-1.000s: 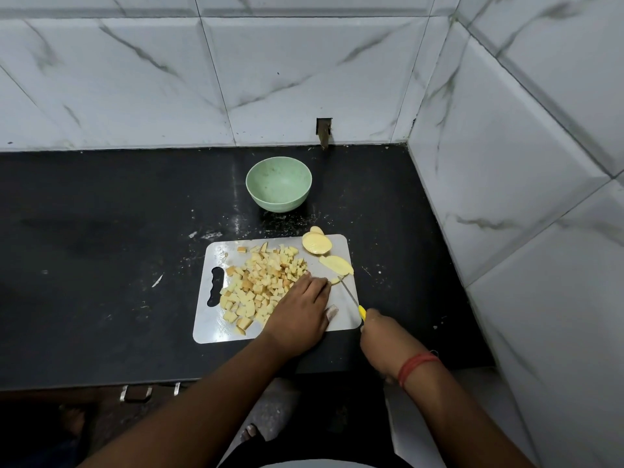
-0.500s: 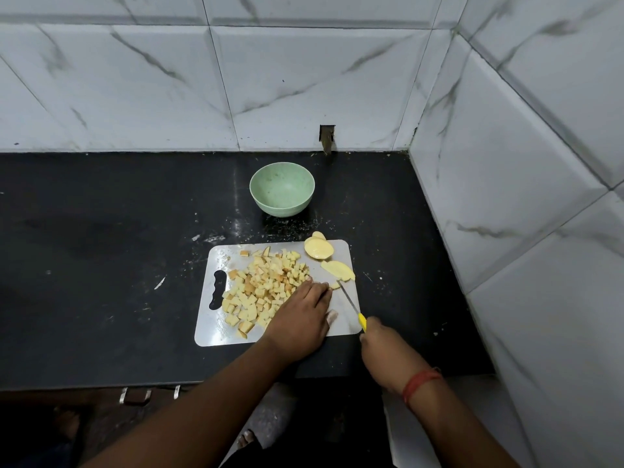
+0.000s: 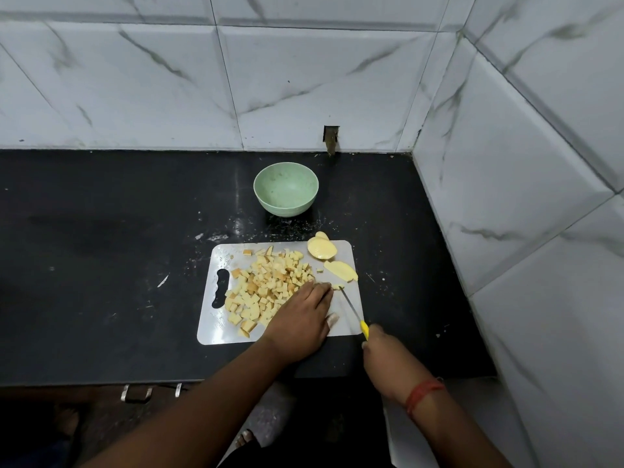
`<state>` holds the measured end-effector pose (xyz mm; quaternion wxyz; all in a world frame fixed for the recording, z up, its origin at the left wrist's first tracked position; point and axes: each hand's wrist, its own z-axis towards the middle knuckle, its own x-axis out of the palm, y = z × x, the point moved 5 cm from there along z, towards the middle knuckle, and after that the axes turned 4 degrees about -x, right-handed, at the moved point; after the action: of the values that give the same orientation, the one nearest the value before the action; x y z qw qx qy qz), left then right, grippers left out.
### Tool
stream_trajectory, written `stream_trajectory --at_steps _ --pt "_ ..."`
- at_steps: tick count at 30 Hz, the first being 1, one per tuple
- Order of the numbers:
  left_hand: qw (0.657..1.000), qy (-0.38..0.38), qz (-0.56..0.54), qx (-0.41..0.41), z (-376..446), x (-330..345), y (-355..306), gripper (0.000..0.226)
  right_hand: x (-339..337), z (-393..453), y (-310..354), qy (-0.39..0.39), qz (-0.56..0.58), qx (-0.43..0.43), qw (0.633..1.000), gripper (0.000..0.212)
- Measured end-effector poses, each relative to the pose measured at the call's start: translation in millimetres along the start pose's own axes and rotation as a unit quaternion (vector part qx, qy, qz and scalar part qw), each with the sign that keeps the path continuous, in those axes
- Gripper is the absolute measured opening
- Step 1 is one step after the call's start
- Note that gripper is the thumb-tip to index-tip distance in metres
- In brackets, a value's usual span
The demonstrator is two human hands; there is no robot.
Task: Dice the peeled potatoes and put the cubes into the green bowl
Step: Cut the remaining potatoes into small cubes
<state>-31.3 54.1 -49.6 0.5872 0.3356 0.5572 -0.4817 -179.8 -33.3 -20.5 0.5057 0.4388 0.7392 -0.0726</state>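
A small potato piece (image 3: 337, 286) is pinned on the cutting board (image 3: 351, 319) under the fingertips of the left hand (image 3: 301, 320), which is laid flat with fingers pressed together. The knife (image 3: 353, 310) is gripped by the right hand (image 3: 383, 352), its blade running diagonally from the piece's right side back toward the body. Uncut slices (image 3: 341, 270) lie just beyond, diced cubes (image 3: 266, 288) to the left, and the green bowl (image 3: 286, 189) is seen empty behind the board.

dim, cool light | sharp centre | wide-angle bending at edges | dark bottom
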Motion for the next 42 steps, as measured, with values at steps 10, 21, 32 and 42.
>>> stream_trajectory --at_steps 10,21,32,42 --pt "1.0 -0.011 0.007 -0.025 -5.6 3.6 2.4 0.059 -2.2 12.9 23.5 0.046 -0.001 -0.025 0.999 0.031" --pt "0.998 -0.036 0.027 -0.033 -11.1 0.2 0.2 0.056 1.3 -5.3 4.0 0.008 0.002 0.0 1.0 0.032" --pt "0.998 -0.044 0.036 -0.041 -11.5 -2.6 0.2 0.056 -3.2 8.6 31.5 0.062 -0.018 -0.035 0.997 0.029" --pt "0.998 -0.025 0.048 -0.03 -5.9 -5.4 1.0 0.058 -11.6 -8.4 13.7 0.073 0.013 -0.005 0.997 0.005"
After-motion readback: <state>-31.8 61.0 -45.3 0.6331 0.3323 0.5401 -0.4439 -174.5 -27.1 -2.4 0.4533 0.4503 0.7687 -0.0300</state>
